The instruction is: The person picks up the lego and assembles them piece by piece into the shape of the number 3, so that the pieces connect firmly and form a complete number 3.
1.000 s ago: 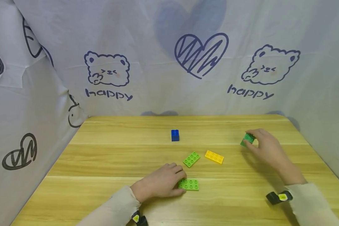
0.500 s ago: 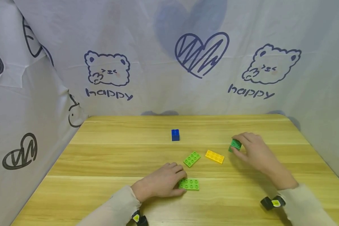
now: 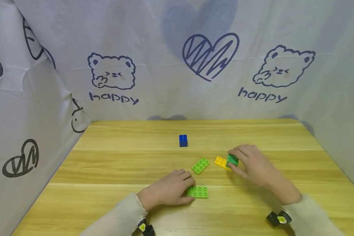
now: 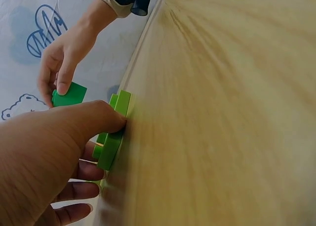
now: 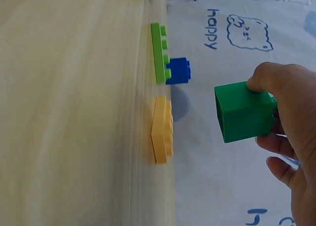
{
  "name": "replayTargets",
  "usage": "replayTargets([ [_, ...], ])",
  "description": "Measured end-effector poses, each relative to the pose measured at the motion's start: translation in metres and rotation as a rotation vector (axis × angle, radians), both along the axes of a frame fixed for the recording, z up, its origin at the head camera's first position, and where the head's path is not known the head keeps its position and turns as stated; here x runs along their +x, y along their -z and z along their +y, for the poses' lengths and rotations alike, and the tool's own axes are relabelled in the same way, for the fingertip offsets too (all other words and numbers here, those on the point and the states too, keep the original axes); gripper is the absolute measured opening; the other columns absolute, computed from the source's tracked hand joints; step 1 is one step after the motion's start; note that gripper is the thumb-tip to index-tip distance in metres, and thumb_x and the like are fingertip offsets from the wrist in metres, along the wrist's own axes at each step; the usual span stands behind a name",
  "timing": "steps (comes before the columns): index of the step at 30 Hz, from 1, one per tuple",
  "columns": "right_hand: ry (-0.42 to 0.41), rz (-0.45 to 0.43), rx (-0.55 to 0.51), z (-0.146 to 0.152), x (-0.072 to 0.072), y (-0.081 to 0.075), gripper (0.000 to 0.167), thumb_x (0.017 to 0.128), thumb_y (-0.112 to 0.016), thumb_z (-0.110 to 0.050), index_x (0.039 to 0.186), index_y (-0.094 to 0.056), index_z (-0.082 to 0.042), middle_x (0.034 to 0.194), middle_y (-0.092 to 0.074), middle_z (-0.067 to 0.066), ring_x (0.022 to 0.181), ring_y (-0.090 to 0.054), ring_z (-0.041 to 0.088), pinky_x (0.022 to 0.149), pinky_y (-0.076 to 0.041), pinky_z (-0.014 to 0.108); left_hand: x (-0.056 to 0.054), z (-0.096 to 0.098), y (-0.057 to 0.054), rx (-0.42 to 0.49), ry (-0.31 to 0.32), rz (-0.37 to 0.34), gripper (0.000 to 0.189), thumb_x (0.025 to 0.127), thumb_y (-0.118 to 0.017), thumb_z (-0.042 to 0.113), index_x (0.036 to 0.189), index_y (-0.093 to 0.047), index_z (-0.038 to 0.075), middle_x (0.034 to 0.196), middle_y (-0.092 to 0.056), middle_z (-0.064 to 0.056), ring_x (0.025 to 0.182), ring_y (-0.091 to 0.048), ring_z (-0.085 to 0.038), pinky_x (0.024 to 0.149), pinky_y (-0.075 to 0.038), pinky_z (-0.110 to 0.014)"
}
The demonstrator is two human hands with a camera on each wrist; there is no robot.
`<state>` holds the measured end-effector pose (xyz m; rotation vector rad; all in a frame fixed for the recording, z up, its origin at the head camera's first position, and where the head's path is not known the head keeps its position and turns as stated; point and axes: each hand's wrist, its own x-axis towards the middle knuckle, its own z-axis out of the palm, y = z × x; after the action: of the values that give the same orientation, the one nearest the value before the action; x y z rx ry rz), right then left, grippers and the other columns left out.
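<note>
With thumb and fingers my left hand (image 3: 168,189) grips the left end of a lime green flat toy building brick (image 3: 200,192) lying on the table, studs up. My right hand (image 3: 258,167) pinches a taller dark green building brick (image 3: 232,159) by its sides. In the right wrist view this dark green brick (image 5: 246,112) is up off the tabletop, its hollow underside partly showing. From the head it overlaps the right end of a yellow flat brick (image 3: 220,161). A second lime green flat brick (image 3: 200,166) lies askew between the hands.
A blue brick (image 3: 183,141) stands farther back on the wooden table (image 3: 121,164). A white cloth (image 3: 162,98) with bear and heart drawings hangs behind the table and along its sides. Each wrist wears a black camera, the right one (image 3: 278,218) low over the table.
My right hand has carried the dark green brick leftward and nearer to me, from the table's right side to above the yellow brick. The left hand has stayed put on its lime green brick.
</note>
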<state>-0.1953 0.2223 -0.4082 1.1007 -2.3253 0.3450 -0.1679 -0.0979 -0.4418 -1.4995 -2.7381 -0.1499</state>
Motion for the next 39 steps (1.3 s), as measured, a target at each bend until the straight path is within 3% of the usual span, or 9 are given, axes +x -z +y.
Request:
replayTargets([
  [18,-0.157,-0.092,-0.016,-0.048,0.024,0.001,0.032,0.091,-0.067,-0.035,0.113,-0.066,-0.011,0.107,-0.062,-0.004,0.100,-0.057,0.017,0.088,-0.047,0.040,0.000,0.001,0.000,0.021,0.020,0.033,0.038,0.093,-0.061,0.049,0.113,-0.062,0.016,0.103,-0.055,0.007,0.094,-0.050,-0.008,0.086,-0.045,-0.025],
  [28,-0.176,-0.176,0.014,-0.060,0.031,0.009,0.033,0.090,-0.070,-0.032,0.118,-0.064,-0.015,0.115,-0.060,-0.007,0.105,-0.053,0.011,0.089,-0.046,0.034,0.000,0.000,0.001,0.026,0.014,0.025,0.039,0.093,-0.061,0.049,0.113,-0.062,0.015,0.103,-0.056,0.006,0.094,-0.050,-0.009,0.085,-0.045,-0.025],
  [39,-0.163,-0.220,0.028,-0.064,0.035,0.013,0.036,0.092,-0.068,-0.036,0.120,-0.065,-0.013,0.117,-0.060,-0.008,0.108,-0.054,0.011,0.092,-0.046,0.036,0.000,-0.001,0.000,0.030,0.022,0.027,0.039,0.093,-0.061,0.049,0.112,-0.063,0.015,0.102,-0.055,0.006,0.092,-0.049,-0.008,0.083,-0.045,-0.024],
])
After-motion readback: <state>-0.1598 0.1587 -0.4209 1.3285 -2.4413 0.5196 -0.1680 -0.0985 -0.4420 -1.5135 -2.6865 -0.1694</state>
